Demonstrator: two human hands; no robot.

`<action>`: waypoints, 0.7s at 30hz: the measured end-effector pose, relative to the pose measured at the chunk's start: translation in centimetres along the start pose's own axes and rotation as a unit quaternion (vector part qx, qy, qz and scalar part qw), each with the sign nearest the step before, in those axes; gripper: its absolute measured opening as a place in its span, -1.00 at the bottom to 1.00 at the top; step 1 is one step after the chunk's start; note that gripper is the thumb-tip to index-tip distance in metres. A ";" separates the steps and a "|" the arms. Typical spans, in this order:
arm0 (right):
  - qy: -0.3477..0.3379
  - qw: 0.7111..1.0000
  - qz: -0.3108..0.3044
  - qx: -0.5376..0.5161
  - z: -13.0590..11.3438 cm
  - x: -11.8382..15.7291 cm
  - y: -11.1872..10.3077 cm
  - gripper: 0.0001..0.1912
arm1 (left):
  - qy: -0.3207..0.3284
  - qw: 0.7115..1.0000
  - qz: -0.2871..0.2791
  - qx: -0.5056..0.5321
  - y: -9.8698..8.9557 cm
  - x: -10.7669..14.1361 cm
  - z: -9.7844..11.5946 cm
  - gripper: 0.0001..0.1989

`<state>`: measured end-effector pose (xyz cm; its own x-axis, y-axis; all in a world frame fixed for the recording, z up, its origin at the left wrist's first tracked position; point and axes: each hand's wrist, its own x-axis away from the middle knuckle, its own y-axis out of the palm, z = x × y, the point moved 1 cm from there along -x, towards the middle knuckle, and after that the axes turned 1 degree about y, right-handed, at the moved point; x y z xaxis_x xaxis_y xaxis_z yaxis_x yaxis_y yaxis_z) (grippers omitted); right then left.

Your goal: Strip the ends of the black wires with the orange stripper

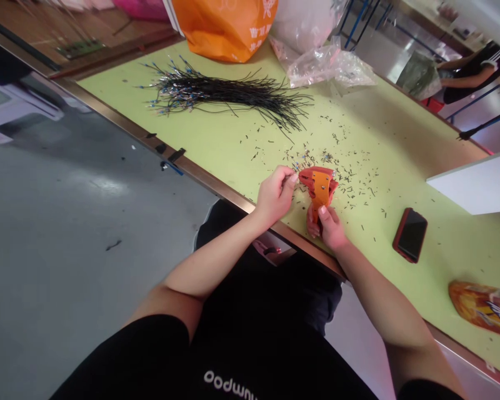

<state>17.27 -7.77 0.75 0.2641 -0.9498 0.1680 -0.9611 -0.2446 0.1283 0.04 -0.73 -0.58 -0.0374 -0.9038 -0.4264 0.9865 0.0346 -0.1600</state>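
Observation:
My right hand (328, 225) is wrapped round the handle of an orange and red hand tool (321, 186), whose jaws point left over the table. At those jaws, my left hand (277, 191) is closed in a pinch; what lies between its fingertips is too small to make out. A bundle of black wires (233, 94) with blue and silvery ends at its left lies farther back on the green table (400, 139). Small black cut bits (350, 180) and a few blue pieces are scattered round the tool.
An orange bag (227, 28) and clear plastic bags (329, 64) sit at the back. A phone (410, 234), a snack packet (485, 306) and a white panel (479, 183) are at the right. Beyond the table, another person's arm (469, 80) shows near a grey bag.

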 end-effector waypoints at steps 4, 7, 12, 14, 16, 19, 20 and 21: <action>0.005 1.000 -0.013 -0.009 0.2 0.0 -0.1 -0.31 | 0.000 1.000 0.004 0.015 0.0 0.0 0.0 -0.48; 0.003 1.000 -0.020 -0.019 0.5 0.1 0.0 -0.32 | -0.006 1.000 0.011 0.027 0.0 0.0 0.0 -0.47; -0.013 1.000 -0.005 -0.026 0.9 0.2 0.3 -0.31 | 0.000 0.999 0.027 0.042 0.4 -0.2 0.0 -0.46; -0.020 0.999 -0.003 -0.027 1.1 0.2 0.4 -0.29 | -0.006 0.999 0.030 0.045 0.4 -0.2 0.0 -0.46; -0.026 0.999 -0.004 -0.033 1.3 0.2 0.5 -0.24 | -0.016 0.998 0.030 0.050 0.5 -0.2 -0.2 -0.46; -0.035 0.999 -0.018 -0.034 1.5 0.2 0.6 -0.19 | -0.028 0.998 0.033 0.056 0.4 -0.2 -0.5 -0.47; -0.039 0.999 -0.023 -0.030 1.4 0.2 0.6 -0.18 | -0.032 0.997 0.035 0.059 0.4 -0.2 -0.6 -0.47; -0.045 0.998 -0.026 -0.024 1.4 0.2 0.7 -0.17 | -0.038 0.997 0.039 0.062 0.3 -0.3 -0.8 -0.48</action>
<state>16.52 -8.37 -0.51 0.3026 -0.9504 0.0724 -0.9409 -0.2857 0.1818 0.25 -0.16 -1.18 0.0476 -0.9300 -0.3645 0.9982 0.0571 -0.0154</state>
